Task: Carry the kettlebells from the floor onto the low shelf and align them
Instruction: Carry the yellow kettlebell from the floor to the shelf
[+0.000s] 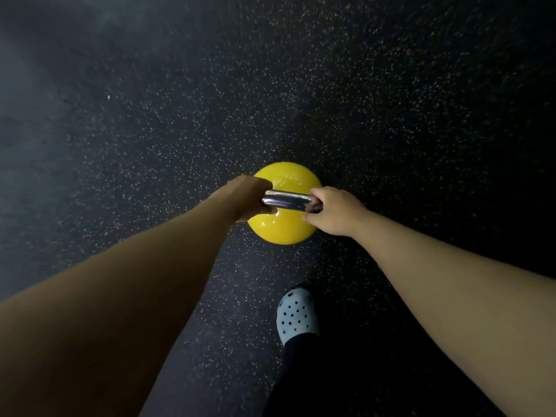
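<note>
While both arms are being stretched down from the near edge of the scene, a yellow kettlebell (284, 227) is being gripped by its steel handle (287, 200) over a dark speckled floor (391, 115). The left hand (251, 197) is being closed around the left end of the bar, and the right hand (332, 210) is being wrapped over the right end, fingers curled under the metal and thumb pointing toward the bell. Whether the weight is being rested on the rubber or is already being lifted clear cannot be told from this overhead angle, since its base is hidden beneath its own round body. One pale clog (296, 316) is being planted near and slightly right of the bell, below a dark trouser leg.

No shelf is being shown anywhere in view, and no other kettlebells are being seen, so the count of those already moved cannot be judged. By the look of it, the job is being caught at the pick-up stage for this bell: the carrying, the setting down on the low shelf and the lining up are all being left to do.
</note>
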Available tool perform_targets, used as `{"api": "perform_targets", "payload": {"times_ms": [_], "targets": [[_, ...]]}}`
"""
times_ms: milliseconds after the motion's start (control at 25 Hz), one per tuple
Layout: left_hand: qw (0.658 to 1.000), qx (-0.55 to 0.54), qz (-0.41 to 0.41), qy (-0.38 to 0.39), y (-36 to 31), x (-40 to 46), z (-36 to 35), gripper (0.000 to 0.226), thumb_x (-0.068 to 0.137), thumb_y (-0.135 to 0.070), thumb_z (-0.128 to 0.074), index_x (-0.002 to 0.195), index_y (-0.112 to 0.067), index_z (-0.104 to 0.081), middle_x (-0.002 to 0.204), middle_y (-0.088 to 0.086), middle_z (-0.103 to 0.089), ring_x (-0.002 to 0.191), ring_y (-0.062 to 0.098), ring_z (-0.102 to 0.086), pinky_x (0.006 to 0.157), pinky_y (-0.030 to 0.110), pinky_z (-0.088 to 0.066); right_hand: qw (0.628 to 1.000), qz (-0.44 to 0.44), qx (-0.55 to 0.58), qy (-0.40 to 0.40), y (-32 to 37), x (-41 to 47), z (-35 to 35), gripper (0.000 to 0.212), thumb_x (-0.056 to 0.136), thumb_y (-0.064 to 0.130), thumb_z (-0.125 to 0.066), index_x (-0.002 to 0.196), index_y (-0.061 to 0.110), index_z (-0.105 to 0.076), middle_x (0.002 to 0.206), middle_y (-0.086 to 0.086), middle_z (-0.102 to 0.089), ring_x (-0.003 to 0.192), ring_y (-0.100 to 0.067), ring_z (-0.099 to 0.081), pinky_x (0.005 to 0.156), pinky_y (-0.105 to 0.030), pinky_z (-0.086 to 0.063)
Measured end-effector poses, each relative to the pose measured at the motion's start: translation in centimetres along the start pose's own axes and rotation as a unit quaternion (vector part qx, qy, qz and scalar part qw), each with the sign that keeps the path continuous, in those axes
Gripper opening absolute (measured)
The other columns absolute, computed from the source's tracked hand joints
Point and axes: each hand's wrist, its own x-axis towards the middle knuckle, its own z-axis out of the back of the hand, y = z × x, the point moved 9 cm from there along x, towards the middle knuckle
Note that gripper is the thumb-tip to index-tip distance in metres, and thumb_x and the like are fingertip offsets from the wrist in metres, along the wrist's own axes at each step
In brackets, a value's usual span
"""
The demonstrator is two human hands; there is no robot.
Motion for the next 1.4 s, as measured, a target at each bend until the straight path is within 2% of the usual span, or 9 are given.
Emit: {"api": "perform_targets", "payload": {"times_ms": [120,240,440,560,760,920,1200,1320,1400], "targets": [[0.999,0.031,-0.035,0.024,-1.4,-0.9,-0.1,0.014,0.085,-0.028,-0.072,0.087,-0.028,-0.059,0.074,-0.005,-0.059,0.069,0.015,-0.056,0.054,0.027,-0.034,1.0,0.001,-0.02,0.022,0.4,-0.6,-0.2,0.024,0.079,0.032,-0.073,0.068,0.023,-0.053,0.088,-0.005,-0.064,0.085,-0.026,-0.06,0.066,-0.028,-0.04],[0.997,0.044,-0.058,0.024,-4.4,-2.3,0.3,0.014,0.081,-0.022,-0.071,0.083,-0.031,-0.06,0.069,-0.01,-0.058,0.065,0.012,-0.056,0.05,0.024,-0.032,1.0,-0.005,0.005,0.006,-0.6,-3.3,0.9,0.026,0.076,0.023,-0.066,0.058,0.019,-0.048,0.073,-0.004,-0.058,0.075,-0.028,-0.058,0.052,-0.027,-0.036],[0.991,0.069,-0.097,0.057,-14.6,-2.7,1.7,0.011,0.078,-0.032,-0.068,0.089,-0.029,-0.069,0.071,-0.01,-0.064,0.065,0.008,-0.062,0.057,0.026,-0.049,0.994,-0.069,0.074,-0.05,-6.6,-10.6,5.9,0.015,0.067,0.027,-0.066,0.059,0.016,-0.058,0.069,-0.002,-0.06,0.064,-0.019,-0.059,0.05,-0.023,-0.038],[0.981,0.097,-0.144,0.082,-24.0,-2.3,1.8,0.01,0.076,-0.034,-0.068,0.086,-0.032,-0.068,0.071,-0.009,-0.065,0.064,0.006,-0.062,0.054,0.026,-0.047,0.981,-0.112,0.123,-0.097,-12.4,-16.4,9.5,0.016,0.064,0.026,-0.067,0.056,0.015,-0.058,0.063,0.0,-0.06,0.055,-0.013,-0.058,0.045,-0.022,-0.039],[0.963,0.126,-0.216,0.105,-40.1,-1.6,2.1,0.01,0.08,-0.033,-0.069,0.091,-0.034,-0.066,0.074,-0.009,-0.063,0.066,0.002,-0.06,0.054,0.02,-0.042,0.959,-0.158,0.162,-0.171,-22.3,-26.6,16.2,0.005,0.069,0.023,-0.069,0.07,0.019,-0.067,0.07,0.001,-0.065,0.062,-0.012,-0.064,0.049,-0.026,-0.052],[0.941,0.163,-0.28,0.1,-55.4,-1.7,3.0,0.013,0.083,-0.032,-0.069,0.095,-0.031,-0.067,0.078,-0.009,-0.063,0.068,0.003,-0.061,0.056,0.021,-0.045,0.935,-0.178,0.182,-0.247,-31.4,-35.5,23.2,0.004,0.071,0.02,-0.068,0.071,0.022,-0.065,0.07,0.004,-0.063,0.06,-0.008,-0.062,0.046,-0.022,-0.047],[0.876,0.235,-0.411,0.092,-82.3,-5.3,3.3,0.011,0.085,-0.031,-0.069,0.095,-0.033,-0.063,0.078,-0.011,-0.061,0.069,0.002,-0.059,0.056,0.018,-0.039,0.854,-0.248,0.186,-0.418,-45.5,-54.4,32.4,0.007,0.066,0.024,-0.064,0.065,0.017,-0.061,0.056,0.005,-0.052,0.049,-0.011,-0.053,0.038,-0.021,-0.033],[0.841,0.259,-0.472,0.058,-92.1,-7.5,2.2,0.008,0.083,-0.036,-0.066,0.088,-0.033,-0.062,0.074,-0.013,-0.06,0.067,0.003,-0.059,0.053,0.02,-0.04,0.822,-0.271,0.168,-0.473,-50.7,-61.8,34.9,0.016,0.064,0.026,-0.062,0.055,0.019,-0.05,0.053,0.004,-0.048,0.05,-0.019,-0.053,0.038,-0.026,-0.036],[0.809,0.275,-0.519,0.025,-97.8,-8.6,1.2,0.016,0.081,-0.04,-0.063,0.091,-0.028,-0.066,0.078,-0.01,-0.064,0.072,0.01,-0.063,0.054,0.024,-0.043,0.793,-0.304,0.16,-0.504,-53.7,-66.1,35.6,0.015,0.062,0.027,-0.059,0.055,0.018,-0.05,0.052,0.003,-0.048,0.052,-0.022,-0.055,0.041,-0.029,-0.039]]}}
